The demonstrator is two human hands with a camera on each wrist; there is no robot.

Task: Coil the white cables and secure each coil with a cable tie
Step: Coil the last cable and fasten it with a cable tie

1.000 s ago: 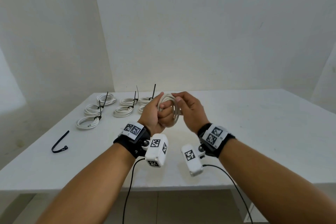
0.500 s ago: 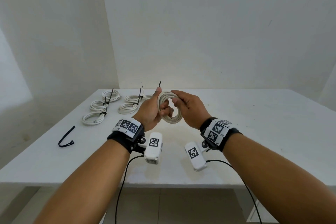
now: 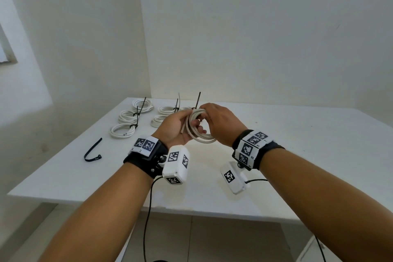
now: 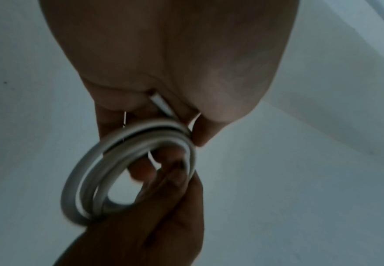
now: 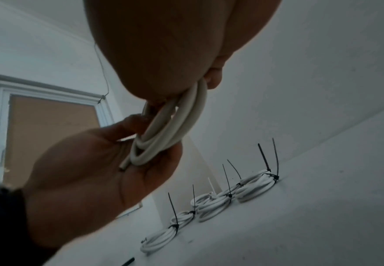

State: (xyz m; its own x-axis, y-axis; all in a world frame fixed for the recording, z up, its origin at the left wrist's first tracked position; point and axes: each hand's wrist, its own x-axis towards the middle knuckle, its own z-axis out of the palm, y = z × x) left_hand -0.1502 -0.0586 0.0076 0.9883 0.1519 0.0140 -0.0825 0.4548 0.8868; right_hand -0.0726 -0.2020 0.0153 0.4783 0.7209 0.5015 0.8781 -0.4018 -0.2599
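Both hands hold one untied coil of white cable [image 3: 198,132] in the air above the table. My left hand [image 3: 176,128] cups the coil's left side from below, its fingers through the loop. My right hand [image 3: 221,121] grips the coil's far right side from above. The left wrist view shows the white coil [image 4: 127,171] with fingers of both hands curled round its strands. In the right wrist view a cut cable end [image 5: 124,165] lies against my left palm [image 5: 90,172]. A loose black cable tie [image 3: 92,152] lies on the table at the left.
Several tied white coils [image 3: 127,117] with upright black tie tails sit at the table's far left, also visible as tied coils [image 5: 211,203] in the right wrist view. The white table [image 3: 308,155] stands in a corner of two white walls. A window [image 5: 50,135] is at the left.
The coil has tipped from upright to nearly flat and come a little lower. My left hand has turned palm up under it; my right hand now covers it from above.
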